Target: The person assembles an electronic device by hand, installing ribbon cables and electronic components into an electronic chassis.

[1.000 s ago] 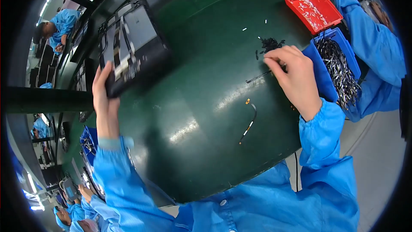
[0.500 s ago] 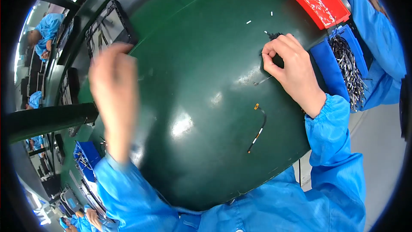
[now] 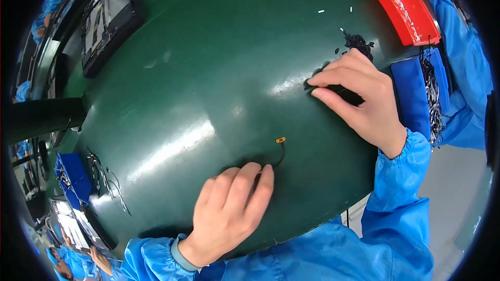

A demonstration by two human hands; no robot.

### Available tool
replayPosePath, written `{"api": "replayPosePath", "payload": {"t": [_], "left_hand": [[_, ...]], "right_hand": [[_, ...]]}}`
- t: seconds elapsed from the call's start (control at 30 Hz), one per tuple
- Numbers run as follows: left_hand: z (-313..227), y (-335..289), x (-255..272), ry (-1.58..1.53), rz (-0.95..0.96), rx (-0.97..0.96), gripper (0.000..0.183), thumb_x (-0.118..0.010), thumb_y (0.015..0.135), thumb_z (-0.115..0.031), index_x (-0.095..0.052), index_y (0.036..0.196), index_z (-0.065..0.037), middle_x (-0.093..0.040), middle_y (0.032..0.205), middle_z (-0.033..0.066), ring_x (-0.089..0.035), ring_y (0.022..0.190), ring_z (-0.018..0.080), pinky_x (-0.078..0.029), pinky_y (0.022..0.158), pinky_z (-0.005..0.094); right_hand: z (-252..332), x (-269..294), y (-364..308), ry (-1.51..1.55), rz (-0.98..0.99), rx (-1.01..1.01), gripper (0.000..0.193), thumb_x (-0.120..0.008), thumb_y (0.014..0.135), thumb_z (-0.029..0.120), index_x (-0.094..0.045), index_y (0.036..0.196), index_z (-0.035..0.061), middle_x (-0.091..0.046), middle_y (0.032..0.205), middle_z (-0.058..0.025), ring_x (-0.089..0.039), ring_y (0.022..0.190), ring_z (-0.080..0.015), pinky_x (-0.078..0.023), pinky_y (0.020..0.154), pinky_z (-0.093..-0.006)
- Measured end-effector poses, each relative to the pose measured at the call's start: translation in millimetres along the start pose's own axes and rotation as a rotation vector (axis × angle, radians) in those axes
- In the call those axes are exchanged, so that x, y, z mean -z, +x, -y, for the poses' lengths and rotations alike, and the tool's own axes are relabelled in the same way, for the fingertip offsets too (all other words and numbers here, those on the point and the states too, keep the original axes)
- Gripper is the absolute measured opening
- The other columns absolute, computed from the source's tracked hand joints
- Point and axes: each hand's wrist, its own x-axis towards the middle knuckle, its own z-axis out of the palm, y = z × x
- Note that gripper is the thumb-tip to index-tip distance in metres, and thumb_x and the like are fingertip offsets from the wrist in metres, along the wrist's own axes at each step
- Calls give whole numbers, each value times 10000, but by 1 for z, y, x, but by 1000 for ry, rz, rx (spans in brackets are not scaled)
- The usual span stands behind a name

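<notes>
My left hand [image 3: 229, 211] is low over the green table, its thumb and index finger closed on a short thin black cable [image 3: 282, 155]. The cable's orange end connector [image 3: 281, 140] sticks out beyond the fingertips; its other part is hidden under the hand. Farther right, my right hand [image 3: 367, 101] has thumb and index finger nearly together around a small black piece [image 3: 307, 88], just above the table. Most of that piece is too small or covered to make out. Right beyond these fingers lies a heap of small black bits [image 3: 358, 43].
A red bin [image 3: 409, 13] with white pieces and a blue bin [image 3: 411, 91] of dark cables stand at the right, near another person's sleeve [image 3: 458, 41]. White bits [image 3: 321, 11] lie far off. At left are a black frame [image 3: 112, 23], loose cables [image 3: 107, 179] and a blue box [image 3: 74, 177].
My left hand has come from the far left down to the cable on the table and closed on it. My right hand's fingers have shifted slightly left and nearer. The view has turned a little.
</notes>
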Motion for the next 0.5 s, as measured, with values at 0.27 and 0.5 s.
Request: {"api": "replayPosePath", "payload": {"t": [0.27,0.5], "left_hand": [[-8,12,-12,-1,-66,18,433,-704,692,-119,-642,1108,-16,-571,1059,86,-564,863,224,-464,723,317],[-8,5,-16,15,-54,37,440,-688,737,-228,-643,1126,-29,-556,1102,86,-552,900,220,-470,746,320]], "right_hand": [[-1,-3,6,-83,109,131,120,-703,765,-12,-686,878,26,-633,850,-80,-585,805,-242,-485,722,-319],[32,-4,-2,-119,-36,-162,169,-749,704,5,-677,858,13,-658,869,-104,-612,788,-265,-512,704,-323]]}}
